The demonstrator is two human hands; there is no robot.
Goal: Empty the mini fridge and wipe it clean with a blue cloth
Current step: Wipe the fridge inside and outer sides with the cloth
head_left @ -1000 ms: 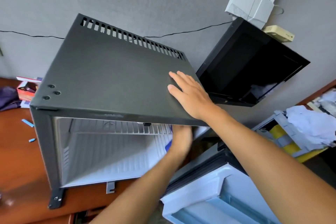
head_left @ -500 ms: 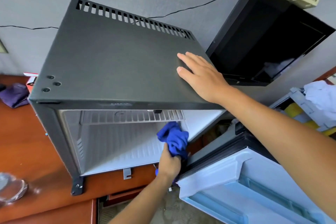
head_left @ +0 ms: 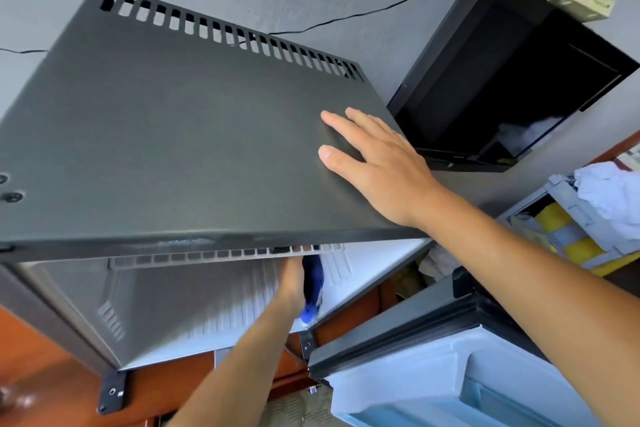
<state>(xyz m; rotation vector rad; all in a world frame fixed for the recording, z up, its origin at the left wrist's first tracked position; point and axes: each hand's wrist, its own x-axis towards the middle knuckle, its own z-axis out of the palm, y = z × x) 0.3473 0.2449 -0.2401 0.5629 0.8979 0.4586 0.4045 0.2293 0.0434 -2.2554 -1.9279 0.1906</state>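
Note:
The dark grey mini fridge stands on a wooden surface with its door swung open to the lower right. Its white interior holds nothing that I can see. My right hand lies flat on the fridge top near the right front corner, fingers straight. My left hand reaches into the upper right of the interior and grips the blue cloth against the inner right wall. Its fingers are hidden under the top edge of the fridge.
A black monitor hangs on the grey wall to the right of the fridge. A box with yellow items and white crumpled cloth sits at the far right. A black cable runs along the wall. Reddish wooden surface lies under the fridge.
My left hand has moved up and deeper into the fridge with the blue cloth, from the lower front edge toward the top right. The view has come closer. My right hand stays on top.

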